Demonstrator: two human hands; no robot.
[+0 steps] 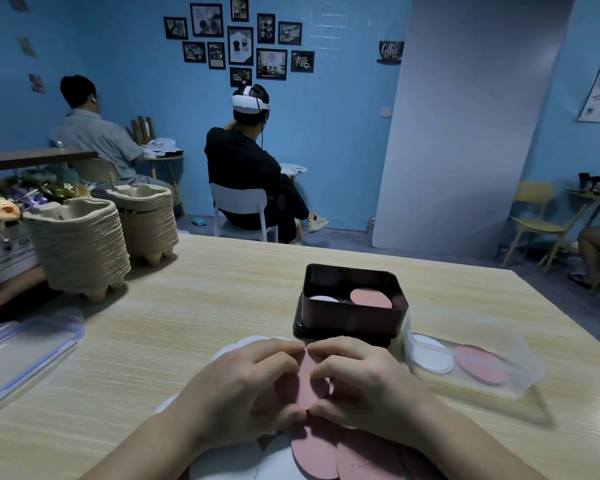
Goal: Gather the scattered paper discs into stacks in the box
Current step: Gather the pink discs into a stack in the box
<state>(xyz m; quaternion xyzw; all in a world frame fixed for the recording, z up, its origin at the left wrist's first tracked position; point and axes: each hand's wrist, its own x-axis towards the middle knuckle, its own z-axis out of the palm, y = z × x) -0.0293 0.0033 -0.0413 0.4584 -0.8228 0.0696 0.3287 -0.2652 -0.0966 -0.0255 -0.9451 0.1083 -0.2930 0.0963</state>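
together both hands, left (pixel 253 386) and right (pixel 361 382), curl fingertips around a pink disc stack (pixel 309 379).

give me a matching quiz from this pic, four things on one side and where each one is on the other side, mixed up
Things:
1. dark box
2. clear tub
3. clear lid
4. pink discs

Places:
a. pinched between the left hand and the right hand
b. just right of the dark box
c. near the left edge of the table, lying flat
d. middle of the table, beyond both hands

Pairs: 1-d, 2-b, 3-c, 4-a
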